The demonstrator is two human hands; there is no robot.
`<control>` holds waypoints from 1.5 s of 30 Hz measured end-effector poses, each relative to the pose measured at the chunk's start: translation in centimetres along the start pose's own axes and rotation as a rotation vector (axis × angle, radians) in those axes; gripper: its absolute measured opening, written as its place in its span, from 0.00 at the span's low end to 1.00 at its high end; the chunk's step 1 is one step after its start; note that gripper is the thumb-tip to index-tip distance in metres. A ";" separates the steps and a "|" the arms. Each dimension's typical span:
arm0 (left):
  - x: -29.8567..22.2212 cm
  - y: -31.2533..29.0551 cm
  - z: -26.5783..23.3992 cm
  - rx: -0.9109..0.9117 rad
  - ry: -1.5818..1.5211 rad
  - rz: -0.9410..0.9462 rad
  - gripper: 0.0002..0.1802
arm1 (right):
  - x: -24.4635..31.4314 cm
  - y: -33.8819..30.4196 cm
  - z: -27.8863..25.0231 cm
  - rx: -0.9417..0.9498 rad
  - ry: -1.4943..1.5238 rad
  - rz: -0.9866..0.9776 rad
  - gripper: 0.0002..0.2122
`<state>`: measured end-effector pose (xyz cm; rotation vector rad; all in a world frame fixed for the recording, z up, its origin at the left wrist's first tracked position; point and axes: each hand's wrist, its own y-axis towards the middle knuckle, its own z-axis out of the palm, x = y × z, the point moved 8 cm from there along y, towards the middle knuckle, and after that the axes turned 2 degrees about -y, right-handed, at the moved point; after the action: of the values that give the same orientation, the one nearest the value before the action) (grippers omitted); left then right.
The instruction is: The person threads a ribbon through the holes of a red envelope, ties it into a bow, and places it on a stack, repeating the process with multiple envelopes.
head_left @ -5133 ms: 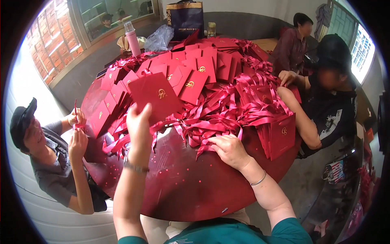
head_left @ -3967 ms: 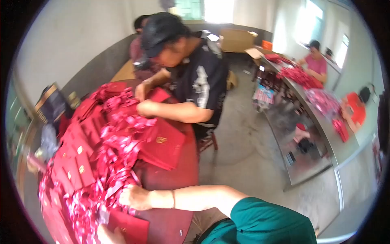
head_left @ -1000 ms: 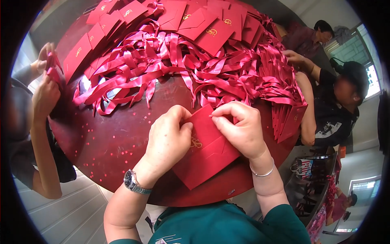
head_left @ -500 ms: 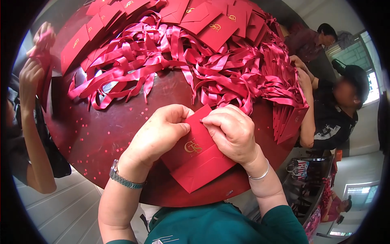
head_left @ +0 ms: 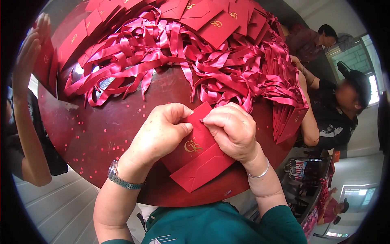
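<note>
A flat red paper bag point(head_left: 200, 156) with a gold emblem and a folded bottom flap lies slanted in front of me at the table's near edge. My left hand point(head_left: 164, 130) is closed on its upper left edge, thumb on the front face. At the upper right part of the bag, my right hand point(head_left: 232, 130) is closed in a pinch, its fingertips against the paper. A small dark tip shows at those fingertips; what it belongs to is hidden. Just beyond my hands lies a tangled heap of pink-red satin ribbons point(head_left: 227, 75).
The round dark-red table point(head_left: 101, 134) carries scattered red paper dots. Along its far side lie several red bags point(head_left: 219, 28), and a ribboned stack of bags point(head_left: 286, 122) stands at the right. Another person's hands point(head_left: 32, 49) are at the left; a person in black point(head_left: 333, 105) sits right.
My hands and the bag have hardly moved. At the left, the other person's hands have gone from gripping to straightened fingers, beside the red bags there.
</note>
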<state>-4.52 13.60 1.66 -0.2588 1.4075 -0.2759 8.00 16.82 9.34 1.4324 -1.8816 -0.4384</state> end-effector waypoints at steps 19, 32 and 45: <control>-2.1 -1.3 0.6 -0.256 0.566 0.401 0.11 | 1.4 0.8 1.3 0.163 -0.161 0.089 0.09; -2.3 -1.7 1.2 -0.322 0.661 0.498 0.04 | 1.6 0.9 2.5 0.160 -0.236 0.208 0.08; -2.2 -1.4 1.1 -0.303 0.558 0.501 0.04 | 0.9 0.7 2.3 0.101 -0.172 0.218 0.08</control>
<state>-3.75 13.07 4.39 -0.0668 2.0126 0.3082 5.78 15.84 8.52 1.2681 -2.1985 -0.3748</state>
